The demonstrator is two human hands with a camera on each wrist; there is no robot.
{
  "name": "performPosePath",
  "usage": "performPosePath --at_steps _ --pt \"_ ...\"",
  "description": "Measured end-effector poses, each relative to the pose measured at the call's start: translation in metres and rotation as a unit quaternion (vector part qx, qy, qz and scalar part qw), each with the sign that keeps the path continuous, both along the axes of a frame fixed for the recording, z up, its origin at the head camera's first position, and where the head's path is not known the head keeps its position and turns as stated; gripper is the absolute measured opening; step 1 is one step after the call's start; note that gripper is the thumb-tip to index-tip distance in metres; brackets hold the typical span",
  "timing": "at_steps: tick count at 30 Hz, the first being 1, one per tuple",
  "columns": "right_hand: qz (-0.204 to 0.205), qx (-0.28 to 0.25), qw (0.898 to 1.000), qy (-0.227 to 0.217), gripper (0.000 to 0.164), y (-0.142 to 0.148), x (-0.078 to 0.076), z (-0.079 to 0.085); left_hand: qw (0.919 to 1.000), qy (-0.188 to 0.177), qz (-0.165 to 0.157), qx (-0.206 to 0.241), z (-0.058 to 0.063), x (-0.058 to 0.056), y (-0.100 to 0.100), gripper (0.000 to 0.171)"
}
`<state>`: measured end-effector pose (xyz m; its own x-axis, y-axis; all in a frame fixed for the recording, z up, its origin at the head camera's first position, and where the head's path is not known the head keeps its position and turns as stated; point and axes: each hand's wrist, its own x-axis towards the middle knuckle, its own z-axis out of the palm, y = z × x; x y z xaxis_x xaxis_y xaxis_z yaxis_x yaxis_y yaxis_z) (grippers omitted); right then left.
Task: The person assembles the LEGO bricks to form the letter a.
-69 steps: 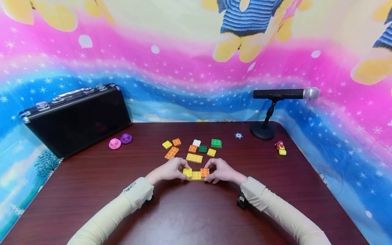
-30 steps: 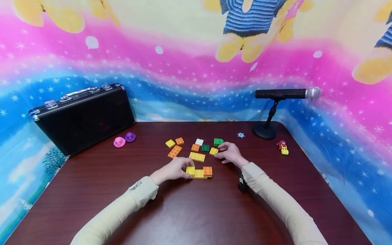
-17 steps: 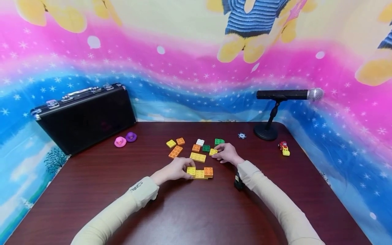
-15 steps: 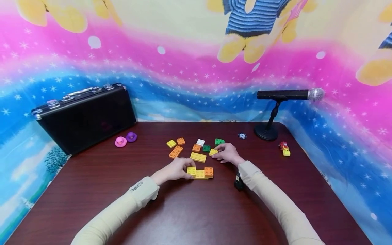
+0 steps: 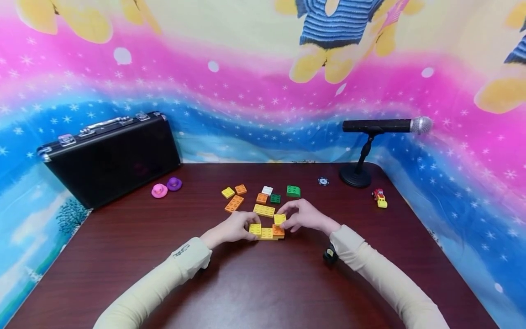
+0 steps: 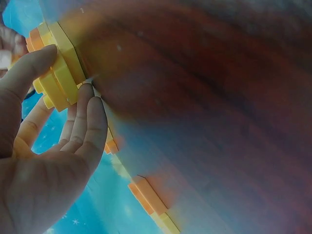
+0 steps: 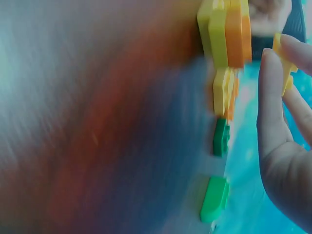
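Observation:
My left hand (image 5: 233, 227) grips the left end of a low toy-brick build (image 5: 266, 233) in the middle of the table. The build has two yellow bricks and one orange brick (image 5: 278, 230) in a row on a yellow base. In the left wrist view, thumb and fingers clasp the yellow bricks (image 6: 62, 80) from both sides. My right hand (image 5: 307, 216) pinches a small yellow brick (image 5: 280, 219) between thumb and fingers, close above the orange end. The right wrist view shows this yellow brick (image 7: 284, 68) held apart from the build (image 7: 226, 34).
Behind the build lie a long yellow brick (image 5: 264, 210), a long orange brick (image 5: 234, 204), a green brick (image 5: 293, 191) and several smaller bricks. Farther out are two rubber ducks (image 5: 159, 191), a black case (image 5: 111, 160), a microphone stand (image 5: 355, 176), a poker chip (image 5: 323, 181) and a toy car (image 5: 379, 198).
My right hand left the build, took the small yellow brick from beside the green ones, and brought it back over the orange end. My left hand stayed on the build.

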<state>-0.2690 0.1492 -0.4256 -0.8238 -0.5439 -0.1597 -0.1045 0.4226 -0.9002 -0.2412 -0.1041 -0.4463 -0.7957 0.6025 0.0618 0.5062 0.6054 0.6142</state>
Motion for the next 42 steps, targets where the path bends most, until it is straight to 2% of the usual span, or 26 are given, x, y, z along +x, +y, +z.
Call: performPosePath --at_steps 5,10,15,26,34,42 --pt "0.022 0.019 1.000 0.004 0.032 -0.004 0.011 -0.003 1.0000 -0.001 0.001 0.003 -0.001 0.000 0.001 0.029" --pt "0.016 0.011 1.000 -0.001 0.034 -0.003 0.011 -0.011 1.0000 0.000 0.001 0.003 -0.001 -0.001 0.001 0.029" --pt "0.026 0.005 1.000 0.008 0.037 -0.004 0.013 -0.012 1.0000 -0.006 0.003 0.004 -0.001 -0.002 0.001 0.029" --pt "0.012 0.010 0.999 0.041 0.040 -0.006 0.017 -0.016 0.9999 -0.009 0.007 0.007 0.000 -0.002 0.002 0.029" --pt "-0.001 0.017 0.997 0.076 0.034 -0.010 0.023 -0.014 0.9999 -0.004 0.010 0.008 0.001 -0.002 0.001 0.029" --pt "-0.012 0.035 0.995 0.091 0.032 -0.012 0.024 -0.018 0.9998 -0.010 0.012 0.011 0.001 0.001 0.000 0.029"
